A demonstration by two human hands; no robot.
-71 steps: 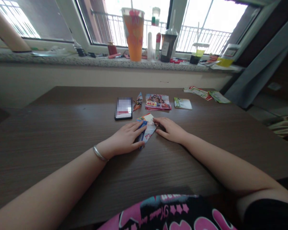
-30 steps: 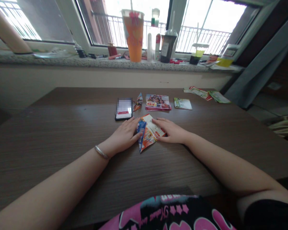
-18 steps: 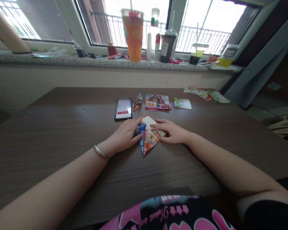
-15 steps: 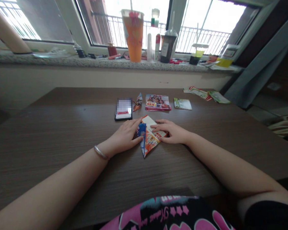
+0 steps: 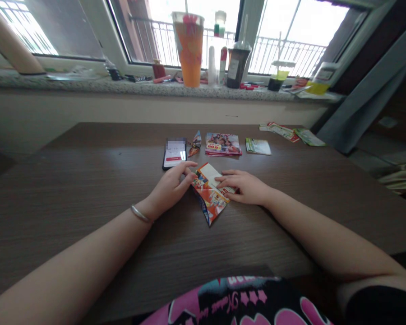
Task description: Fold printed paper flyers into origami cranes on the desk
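Observation:
A partly folded, colourful leaflet (image 5: 212, 197) lies on the table between my hands. It shows orange print, a white patch at the top and a blue strip along its lower left edge. My left hand (image 5: 172, 184), with a silver bangle at the wrist, has thumb and forefinger closed at the leaflet's left corner. My right hand (image 5: 246, 187) rests on its right side, fingers stretched out and lying over the paper. Just beyond the left fingers is a phone (image 5: 174, 158) with its screen lit.
Behind the leaflet are a small folded paper piece (image 5: 195, 144), a stack of printed leaflets (image 5: 222, 144) and a small card stack (image 5: 258, 146). More leaflets (image 5: 284, 132) lie at the far right. Cups, including a tall orange one (image 5: 190, 52), stand on the windowsill (image 5: 138, 90).
The blue flap on the leaflet's left has been turned back, and more orange print shows there. My left hand has drawn its fingers together at the corner; my right hand has barely moved.

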